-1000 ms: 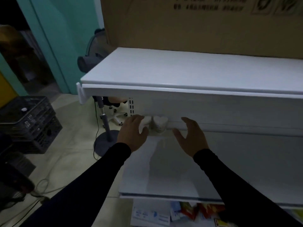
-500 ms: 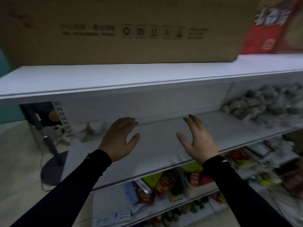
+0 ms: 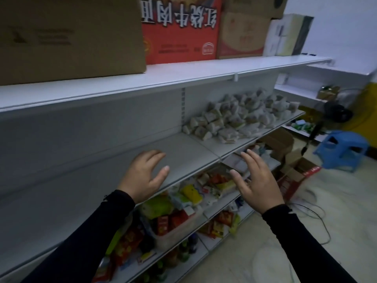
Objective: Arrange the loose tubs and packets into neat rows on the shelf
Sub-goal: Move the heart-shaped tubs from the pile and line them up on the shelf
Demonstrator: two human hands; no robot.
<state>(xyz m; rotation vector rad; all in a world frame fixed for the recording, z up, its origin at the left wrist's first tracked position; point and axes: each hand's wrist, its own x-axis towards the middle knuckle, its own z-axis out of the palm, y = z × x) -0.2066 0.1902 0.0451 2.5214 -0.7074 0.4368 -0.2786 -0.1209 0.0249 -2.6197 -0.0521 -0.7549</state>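
reaching across the bare stretch of the shelf (image 3: 189, 148), both hands are empty: the left hand (image 3: 145, 176) hovers with fingers loosely spread over the shelf's front edge, the right hand (image 3: 256, 178) is released, fingers splayed, out in front of it. the loose packets (image 3: 240, 117) lie heaped well to the right. better to step right, gather a few at once, then set them back-to-front from the left end.
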